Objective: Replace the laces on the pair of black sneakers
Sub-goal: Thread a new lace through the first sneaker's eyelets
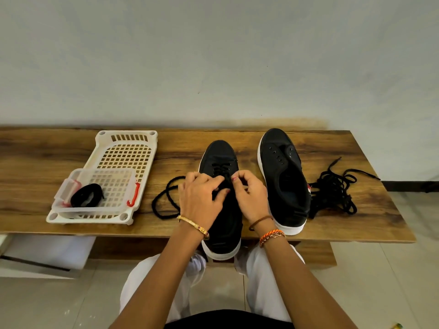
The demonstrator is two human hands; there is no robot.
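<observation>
Two black sneakers with white soles are set on a wood-grain bench (71, 148). The near sneaker (222, 224), at 6 o'clock of the bench with its heel over the front edge, is judged to be mid-lacing: crossings are seen through its forward eyelets. The left hand (199, 198) and right hand (249, 195) are closed narrowly over the tongue, each apparently pinching the new lace (166, 200), whose slack is looped on the bench at 9 o'clock of the shoe. The next move is judged to call for feeding a tip through the next open eyelet. The unlaced sneaker (282, 181) stands at 3 o'clock, eyelets bare. A tangled pile of laces (335, 188), round corded, lies beyond it. A coiled lace (86, 194) is held in a clear box (69, 207) on a white lattice tray (126, 150).
</observation>
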